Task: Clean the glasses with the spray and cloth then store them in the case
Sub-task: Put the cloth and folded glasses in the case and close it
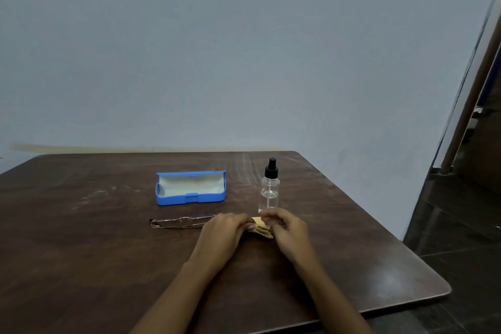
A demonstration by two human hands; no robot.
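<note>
At the table's near middle, the glasses (182,222) lay folded, untouched, left of both hands; left hand (227,228) and right hand (286,230) pinched the yellow cloth (261,228) between them, apparently readying it; next probably the spray bottle (269,188), with the case (190,187) open behind

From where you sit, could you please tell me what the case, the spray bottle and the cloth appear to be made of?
The case looks like matte blue moulded plastic with a pale, soft-looking lining. The spray bottle is clear, so plastic or glass, I cannot tell which, with a black pump top. The cloth seems a thin tan fabric, creased between both hands.
</note>
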